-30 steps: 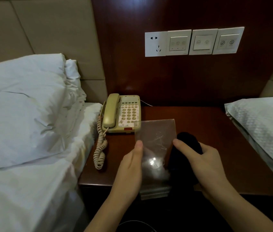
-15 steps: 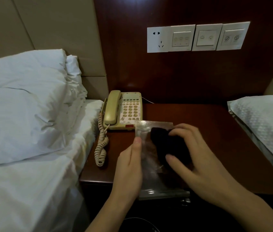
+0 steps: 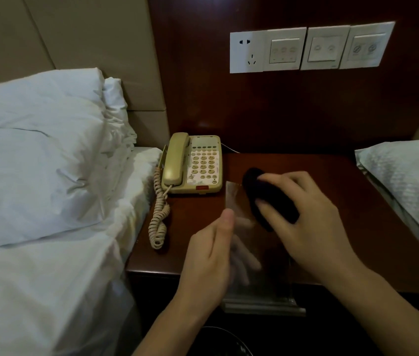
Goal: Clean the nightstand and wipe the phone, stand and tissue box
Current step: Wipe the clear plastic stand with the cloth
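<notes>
stand first: the clear acrylic upright display stand (image 3: 257,253) is sitting at the front edge of the dark red-brown wooden nightstand (image 3: 357,201), base just at the lip. i am bracing its left edge with my left hand (image 3: 211,255), thumb lying along the front and the fingers showing through the plastic behind it, so it is being pinched. my right hand (image 3: 303,217) is gripping a dark bunched cleaning cloth (image 3: 267,196), fingers curled around it and pressing it on the panel's upper right. to do this well, i am judging that strokes should be running top to bottom while the left hand is keeping the stand from tipping off the edge. just behind, the beige corded desk phone (image 3: 193,164) is standing close, its coiled cord (image 3: 159,217) trailing down the left side. white pillows (image 3: 38,150) are crowding both sides; i am seeing no tissue box.
</notes>
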Motion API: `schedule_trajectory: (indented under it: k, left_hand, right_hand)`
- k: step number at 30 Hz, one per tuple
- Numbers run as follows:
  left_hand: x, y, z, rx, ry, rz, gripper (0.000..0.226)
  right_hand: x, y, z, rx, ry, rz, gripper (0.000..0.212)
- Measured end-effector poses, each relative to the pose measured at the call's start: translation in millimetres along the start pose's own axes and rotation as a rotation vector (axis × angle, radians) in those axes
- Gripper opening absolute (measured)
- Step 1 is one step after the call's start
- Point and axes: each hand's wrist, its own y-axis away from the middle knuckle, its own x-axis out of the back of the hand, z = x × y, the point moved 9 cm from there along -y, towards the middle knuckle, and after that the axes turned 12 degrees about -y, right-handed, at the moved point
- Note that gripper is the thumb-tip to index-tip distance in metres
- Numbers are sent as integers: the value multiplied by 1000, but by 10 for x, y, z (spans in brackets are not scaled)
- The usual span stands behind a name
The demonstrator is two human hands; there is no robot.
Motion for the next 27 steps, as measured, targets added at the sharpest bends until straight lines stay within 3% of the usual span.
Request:
schedule_trajectory:
  k: [2,4,6,8,10,14,16,19,23,27]
  left_hand:
    - [-26,-11,-23,13,3,-7,68]
    - [94,-44,-103,24,-24,90,74]
    - [244,-75,-136,-7,-50,189,69]
    - [243,-80,-135,-24,-65,162,62]
    - [175,-68,-121,-5,-50,120,59]
    - [-15,-62,7,-32,-27,17,53]
    - [-29,-64,28,-50,-16,34,57]
    - [26,-62,25,-70,-5,93,58]
    - [-46,-16,120,-149,-112,84,43]
    - [-50,4,91,-132,-69,104,42]
  right_hand:
    - [-55,8,58,-45,42,-50,42]
    - [-276,185,-79,24,36,-225,40]
    - [-469,421,-254,97,-31,-400,39]
    - [-497,501,-282,117,-29,-467,40]
    - [-375,403,-186,98,1,-382,38]
    - [62,106,113,-91,48,6,44]
    - [-35,166,37,-109,58,-24,45]
    - [-344,336,-274,17,18,-163,42]
    - [-175,91,-146,-61,-17,24,41]
    - [-43,84,-32,-85,22,59,41]
